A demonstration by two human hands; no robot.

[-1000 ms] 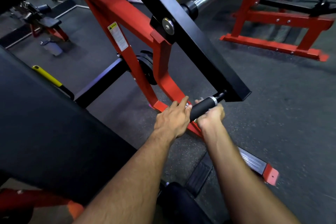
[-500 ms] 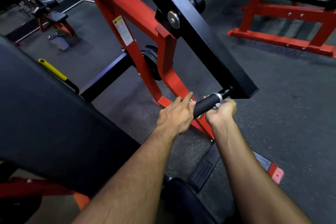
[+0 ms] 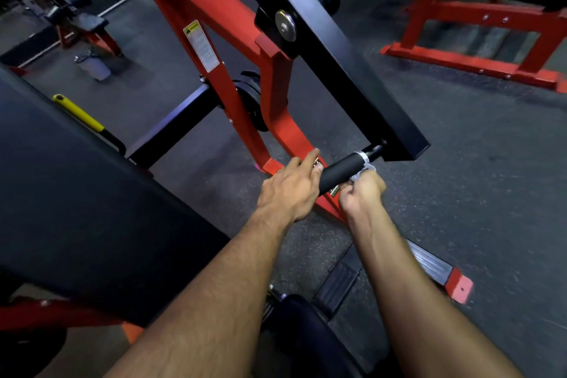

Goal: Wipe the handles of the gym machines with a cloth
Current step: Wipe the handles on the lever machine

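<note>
Wiping step in hand: the right hand (image 3: 362,192) clamps a pale cloth (image 3: 363,169) under the black handle (image 3: 342,169) at the lever arm's lower end, the left hand (image 3: 290,190), fingers extended, steadies its near end; next, judged, rub along the grip.

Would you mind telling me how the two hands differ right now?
The left hand has fairly straight fingers at the near end of the handle; the right hand is curled, gripping a pale cloth under the far end. Only the right holds anything. Both are at the same handle.
</note>
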